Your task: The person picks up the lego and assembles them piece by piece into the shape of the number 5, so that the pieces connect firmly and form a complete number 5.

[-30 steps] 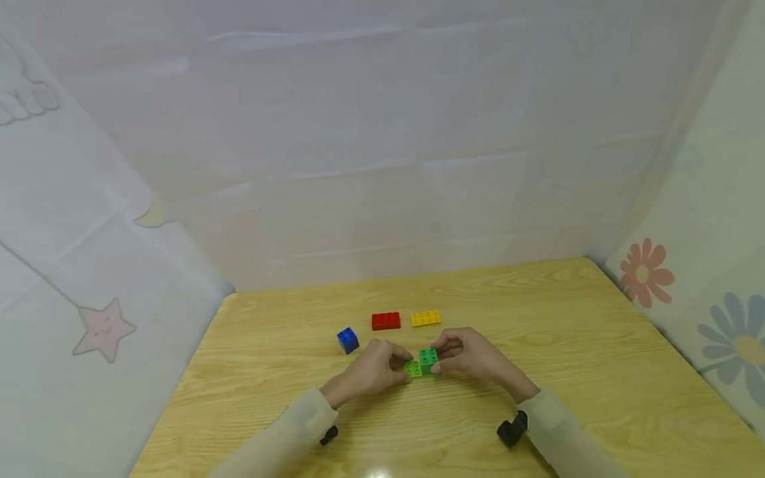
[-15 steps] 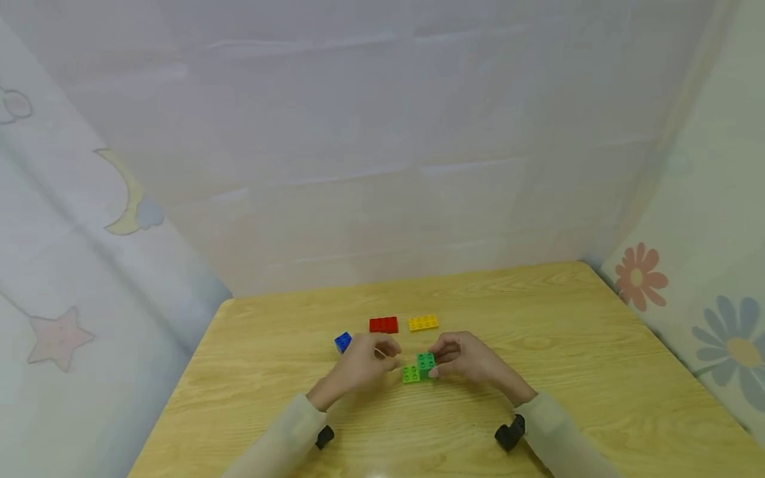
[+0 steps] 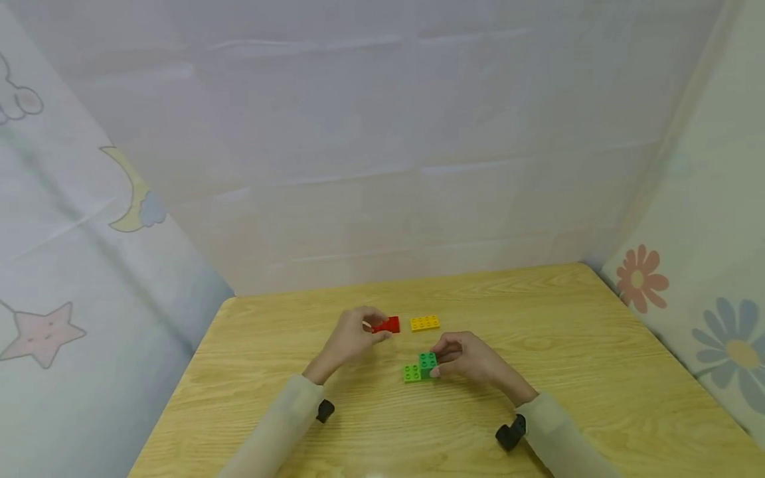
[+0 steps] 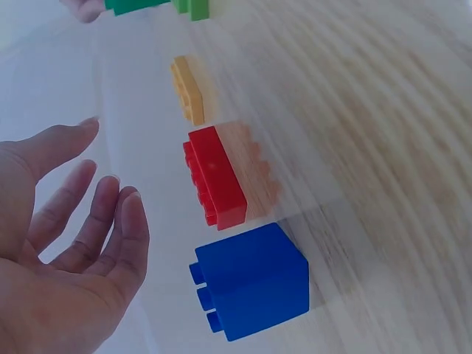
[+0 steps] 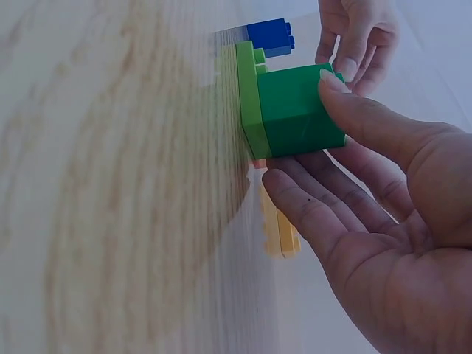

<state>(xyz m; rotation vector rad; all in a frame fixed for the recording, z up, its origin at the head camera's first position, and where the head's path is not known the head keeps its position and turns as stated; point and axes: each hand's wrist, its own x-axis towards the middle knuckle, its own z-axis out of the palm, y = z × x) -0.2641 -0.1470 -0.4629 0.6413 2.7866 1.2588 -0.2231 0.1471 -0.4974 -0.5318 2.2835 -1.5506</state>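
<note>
My right hand (image 3: 469, 356) pinches a dark green brick (image 3: 427, 361) between thumb and fingers. That brick sits on one end of a flat light green brick (image 3: 412, 374), whose other end shows bare studs. Over by the red brick (image 3: 392, 324), my left hand (image 3: 351, 335) is held with thumb and fingers apart and nothing between them; its fingertips overlap the brick in the head view. From the left wrist, the blue brick (image 4: 254, 284) appears beyond the fingers, next to the red one; in the head view the left hand hides it.
A thin yellow brick (image 3: 425, 323) lies to the right of the red one. The wooden table (image 3: 514, 299) ends at a pale cloth backdrop (image 3: 382, 199), with printed cloth on both sides.
My left hand has let go of the light green brick and moved left and away from me, over the blue brick, up to the red one. My right hand has stayed at the dark green brick.
</note>
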